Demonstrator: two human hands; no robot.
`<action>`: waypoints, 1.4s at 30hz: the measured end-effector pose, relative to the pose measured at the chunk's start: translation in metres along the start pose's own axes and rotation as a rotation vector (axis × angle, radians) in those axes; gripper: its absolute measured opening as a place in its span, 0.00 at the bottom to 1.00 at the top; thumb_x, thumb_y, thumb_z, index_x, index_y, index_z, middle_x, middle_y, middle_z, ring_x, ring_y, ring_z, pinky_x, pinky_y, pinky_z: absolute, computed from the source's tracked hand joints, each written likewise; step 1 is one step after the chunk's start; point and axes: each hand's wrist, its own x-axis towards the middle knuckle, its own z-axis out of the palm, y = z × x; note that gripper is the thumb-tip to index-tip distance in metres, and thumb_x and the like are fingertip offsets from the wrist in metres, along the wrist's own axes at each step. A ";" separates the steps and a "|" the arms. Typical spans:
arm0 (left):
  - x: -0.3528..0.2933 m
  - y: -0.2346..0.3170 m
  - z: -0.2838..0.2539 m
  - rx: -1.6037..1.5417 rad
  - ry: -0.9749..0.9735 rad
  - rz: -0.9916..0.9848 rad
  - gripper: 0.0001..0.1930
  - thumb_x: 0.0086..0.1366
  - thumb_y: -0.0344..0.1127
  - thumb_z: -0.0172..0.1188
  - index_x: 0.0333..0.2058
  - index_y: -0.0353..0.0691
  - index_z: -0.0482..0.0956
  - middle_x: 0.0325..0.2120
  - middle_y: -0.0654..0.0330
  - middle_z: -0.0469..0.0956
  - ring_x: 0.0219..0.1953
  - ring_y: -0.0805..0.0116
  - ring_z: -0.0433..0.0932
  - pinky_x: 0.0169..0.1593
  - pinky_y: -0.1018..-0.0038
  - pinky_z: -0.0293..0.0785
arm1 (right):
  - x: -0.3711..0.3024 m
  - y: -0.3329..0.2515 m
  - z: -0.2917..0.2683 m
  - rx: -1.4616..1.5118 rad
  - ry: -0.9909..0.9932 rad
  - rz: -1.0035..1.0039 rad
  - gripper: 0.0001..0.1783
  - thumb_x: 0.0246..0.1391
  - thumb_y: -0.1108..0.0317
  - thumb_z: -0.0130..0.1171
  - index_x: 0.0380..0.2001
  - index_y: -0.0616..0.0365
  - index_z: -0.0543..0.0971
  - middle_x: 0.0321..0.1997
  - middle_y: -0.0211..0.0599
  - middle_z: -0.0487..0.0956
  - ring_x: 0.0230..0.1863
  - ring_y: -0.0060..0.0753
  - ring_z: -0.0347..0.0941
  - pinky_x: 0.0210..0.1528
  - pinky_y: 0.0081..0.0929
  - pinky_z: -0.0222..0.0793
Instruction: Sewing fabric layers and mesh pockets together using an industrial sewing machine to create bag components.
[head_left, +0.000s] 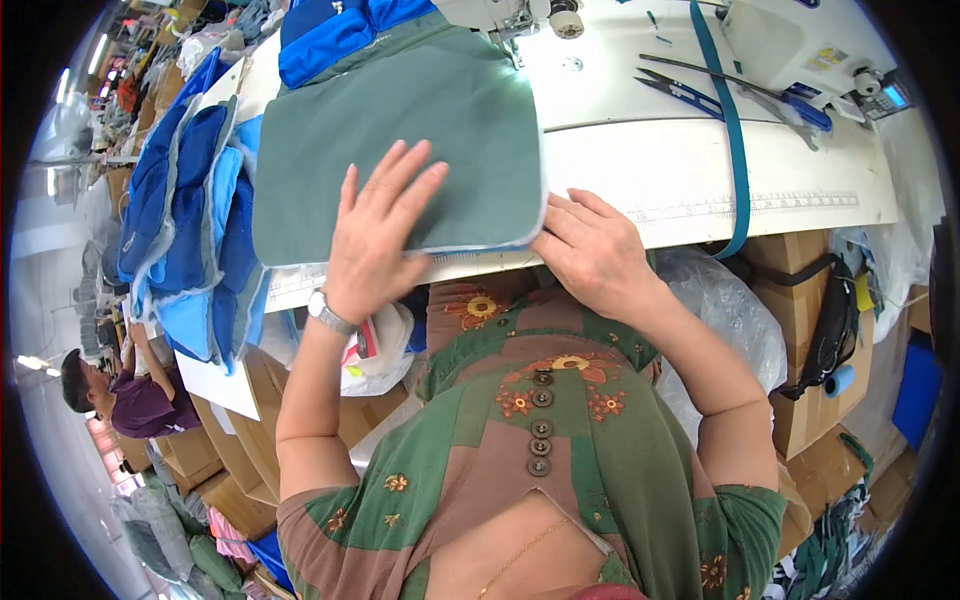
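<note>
The flat grey-green, round-cornered fabric panel [400,110] looks light and pliable, best held by edges; left hand [376,235] spread at six o'clock, right hand [598,245] curled at four, grip unclear.

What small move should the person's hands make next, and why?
Perhaps ease the grey-green panel forward: its right edge runs up to the sewing machine, the left hand lies spread over the fabric, and the right hand is at the near right corner.
</note>
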 end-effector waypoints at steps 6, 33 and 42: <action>0.022 0.047 0.031 -0.140 0.271 0.227 0.32 0.42 0.21 0.63 0.53 0.40 0.76 0.55 0.55 0.76 0.59 0.56 0.74 0.60 0.56 0.67 | -0.004 -0.003 0.004 0.018 0.136 -0.016 0.13 0.45 0.69 0.57 0.36 0.58 0.80 0.42 0.37 0.80 0.47 0.34 0.78 0.48 0.34 0.74; 0.019 0.048 0.040 -0.243 0.278 0.279 0.14 0.46 0.24 0.68 0.34 0.41 0.82 0.36 0.63 0.80 0.39 0.61 0.78 0.43 0.65 0.70 | -0.022 -0.015 0.007 0.046 0.222 0.107 0.14 0.40 0.63 0.69 0.33 0.54 0.82 0.36 0.30 0.75 0.42 0.34 0.73 0.49 0.38 0.68; 0.022 0.049 0.056 -0.202 0.372 0.355 0.10 0.45 0.26 0.66 0.30 0.40 0.81 0.34 0.63 0.79 0.40 0.63 0.78 0.44 0.65 0.72 | -0.020 -0.012 0.005 0.052 0.234 0.077 0.15 0.39 0.66 0.69 0.34 0.55 0.82 0.35 0.31 0.75 0.40 0.34 0.73 0.47 0.36 0.70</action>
